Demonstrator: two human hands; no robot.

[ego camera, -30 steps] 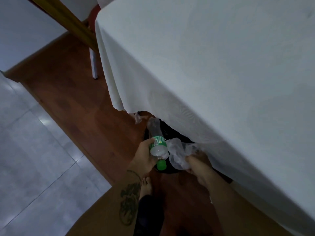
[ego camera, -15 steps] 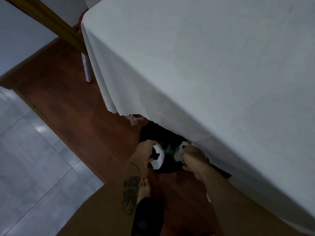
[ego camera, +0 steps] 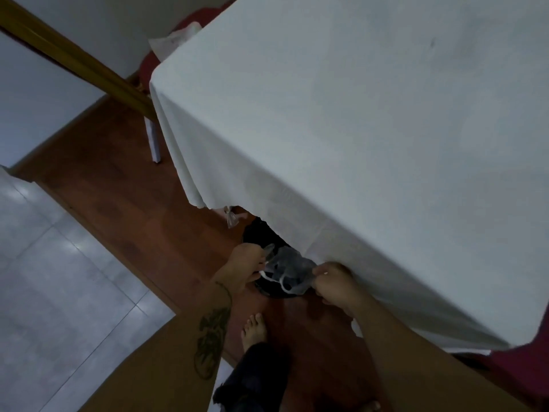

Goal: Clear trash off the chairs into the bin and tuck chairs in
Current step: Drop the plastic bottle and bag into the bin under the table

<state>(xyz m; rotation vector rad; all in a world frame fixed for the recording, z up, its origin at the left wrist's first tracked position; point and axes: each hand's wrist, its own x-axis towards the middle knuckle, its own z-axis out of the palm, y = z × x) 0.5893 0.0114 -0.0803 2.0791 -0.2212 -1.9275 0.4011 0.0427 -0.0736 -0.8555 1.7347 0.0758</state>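
Observation:
A black bin (ego camera: 261, 236) stands on the wooden floor, half hidden under the hanging white tablecloth (ego camera: 356, 144). A thin translucent plastic bag (ego camera: 289, 270) is stretched over the bin's mouth. My left hand (ego camera: 245, 263) pinches the bag's left edge and my right hand (ego camera: 334, 282) grips its right edge. A red chair (ego camera: 148, 66) with crumpled white paper (ego camera: 175, 41) on its seat stands at the table's far corner. No bottle shows.
A white chair leg (ego camera: 154, 144) meets the floor left of the tablecloth. A small clear plastic scrap (ego camera: 231, 218) hangs under the cloth's corner. My bare foot (ego camera: 254, 328) is just before the bin. Grey tiles (ego camera: 59, 278) lie to the left. Something dark red (ego camera: 523, 370) sits at the lower right.
One second ago my left hand held a green-labelled bottle over the bin; the bottle is now out of sight. Both hands now hold the plastic bag stretched between them over the bin.

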